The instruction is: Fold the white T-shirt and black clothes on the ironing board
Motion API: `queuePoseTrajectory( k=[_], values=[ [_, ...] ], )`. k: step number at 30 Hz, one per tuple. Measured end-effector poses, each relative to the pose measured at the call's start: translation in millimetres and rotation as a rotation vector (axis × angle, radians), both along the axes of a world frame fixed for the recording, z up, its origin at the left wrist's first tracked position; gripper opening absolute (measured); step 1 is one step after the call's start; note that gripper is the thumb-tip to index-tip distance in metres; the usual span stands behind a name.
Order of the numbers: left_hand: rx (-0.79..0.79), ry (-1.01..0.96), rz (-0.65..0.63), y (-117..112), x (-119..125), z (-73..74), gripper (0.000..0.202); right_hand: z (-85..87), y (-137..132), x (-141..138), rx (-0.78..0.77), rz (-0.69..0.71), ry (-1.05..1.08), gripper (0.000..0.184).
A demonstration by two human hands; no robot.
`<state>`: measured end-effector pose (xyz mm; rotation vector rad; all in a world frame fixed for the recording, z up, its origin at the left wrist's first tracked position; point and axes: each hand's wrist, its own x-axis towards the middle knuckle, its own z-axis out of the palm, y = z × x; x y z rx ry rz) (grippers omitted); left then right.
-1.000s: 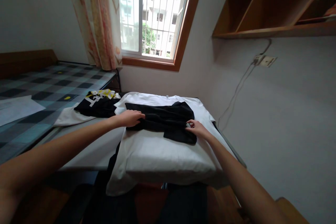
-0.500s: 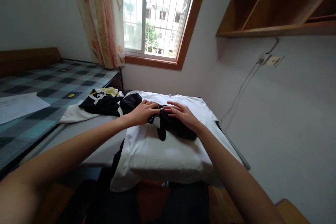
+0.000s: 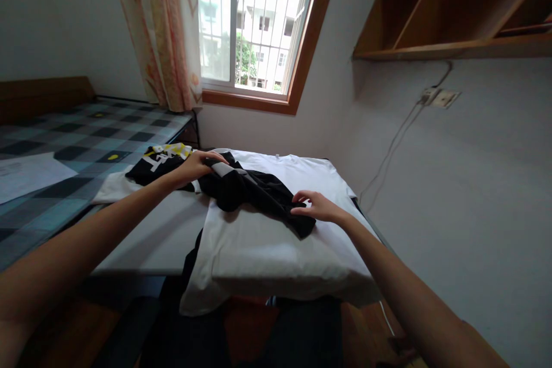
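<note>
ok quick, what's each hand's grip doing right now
Left hand: closed on the left end of the black garment.
Right hand: at its right end; open or closed cannot be told.

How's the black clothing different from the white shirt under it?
The black clothing is bunched up narrow; the white shirt is spread out wide. The black clothing lies mostly on top; the white shirt lies underneath, draping over the table's edge. The left hand grips the black clothing, not the white shirt. Both are cloth.

The right forearm hides the near right corner of the table; the black garment covers part of the white shirt; the paper runs out of view at left.
</note>
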<state>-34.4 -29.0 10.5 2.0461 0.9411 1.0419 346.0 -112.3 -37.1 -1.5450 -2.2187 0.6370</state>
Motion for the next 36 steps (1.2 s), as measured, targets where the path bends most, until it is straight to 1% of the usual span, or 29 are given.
queuePoseTrajectory(
  k=[1, 2, 3, 5, 6, 8, 10, 12, 13, 14, 16, 18, 21, 23, 24, 26, 28, 29, 31, 32, 33, 34, 35, 36],
  values=[
    [0.006, -0.009, 0.046, 0.5, -1.2, -0.2, 0.021, 0.6, -2.9, -1.9, 0.0, 0.055, -0.021, 0.024],
    [0.013, -0.013, 0.088, 1.6, -2.9, -0.6, 0.02, 0.9, -5.6, -3.5, 0.002, 0.094, -0.059, 0.026],
    [0.02, -0.018, 0.124, 3.0, -5.0, -0.7, 0.02, 1.3, -7.5, -4.1, 0.01, 0.114, -0.101, 0.023],
    [0.018, -0.047, 0.163, 6.0, -10.2, 0.5, 0.022, 4.6, -7.4, -0.9, 0.053, 0.091, -0.124, 0.013],
    [0.001, -0.08, 0.165, 7.5, -13.1, 2.2, 0.025, 8.3, -5.1, 3.4, 0.092, 0.052, -0.078, 0.011],
    [-0.058, -0.198, 0.165, 10.4, -18.7, 7.4, 0.03, 20.2, 3.2, 16.9, 0.191, -0.077, 0.146, 0.022],
    [-0.121, -0.35, 0.192, 13.6, -23.4, 13.6, 0.035, 35.1, 13.6, 34.0, 0.289, -0.256, 0.488, 0.038],
    [-0.165, -0.466, 0.241, 16.4, -26.6, 17.9, 0.039, 47.1, 22.3, 50.3, 0.346, -0.403, 0.79, 0.048],
    [-0.187, -0.488, 0.268, 17.3, -27.8, 18.6, 0.039, 50.2, 25.2, 57.1, 0.349, -0.454, 0.883, 0.05],
    [-0.208, -0.48, 0.293, 17.7, -28.7, 18.0, 0.039, 50.8, 27.1, 62.8, 0.335, -0.495, 0.928, 0.049],
    [-0.231, -0.374, 0.319, 17.0, -29.7, 13.0, 0.036, 44.5, 28.4, 71.5, 0.278, -0.566, 0.89, 0.043],
    [-0.215, -0.192, 0.3, 14.6, -29.7, 4.3, 0.031, 30.5, 27.8, 78.6, 0.209, -0.63, 0.737, 0.03],
    [-0.159, 0.056, 0.192, 10.6, -28.2, -9.2, 0.026, 5.7, 26.6, 89.2, 0.113, -0.692, 0.414, 0.012],
    [-0.148, 0.154, 0.112, 8.2, -26.6, -14.1, 0.026, -6.4, 25.8, 94.1, 0.094, -0.703, 0.196, 0.007],
    [-0.15, 0.185, 0.074, 6.5, -25.7, -14.6, 0.026, -10.0, 25.2, 94.4, 0.128, -0.698, 0.108, 0.01],
    [-0.162, 0.225, -0.001, 1.1, -22.9, -11.5, 0.027, -12.4, 23.2, 88.1, 0.265, -0.644, -0.01, 0.024],
    [-0.202, 0.258, -0.117, -7.9, -18.4, -4.0, 0.028, -9.9, 19.6, 71.6, 0.39, -0.498, -0.06, 0.033],
    [-0.248, 0.291, -0.212, -13.4, -15.5, 0.4, 0.03, -8.0, 17.2, 60.2, 0.401, -0.387, -0.075, 0.033],
    [-0.387, 0.384, -0.465, -24.1, -8.7, 8.0, 0.041, -5.6, 11.6, 34.7, 0.349, -0.135, -0.137, 0.037],
    [-0.446, 0.43, -0.576, -28.1, -5.2, 10.1, 0.048, -5.7, 9.0, 22.4, 0.307, -0.036, -0.189, 0.044],
    [-0.47, 0.469, -0.636, -30.5, -2.0, 10.5, 0.054, -6.9, 6.7, 11.3, 0.268, 0.025, -0.249, 0.053],
    [-0.44, 0.498, -0.629, -30.9, 0.5, 9.0, 0.056, -9.0, 4.9, 2.0, 0.234, 0.061, -0.311, 0.061],
    [-0.352, 0.525, -0.559, -29.4, 2.2, 5.7, 0.056, -11.7, 3.7, -5.1, 0.202, 0.082, -0.366, 0.067],
    [-0.219, 0.562, -0.443, -26.2, 2.9, 0.9, 0.055, -14.4, 3.1, -10.2, 0.178, 0.092, -0.41, 0.068]
  ],
)
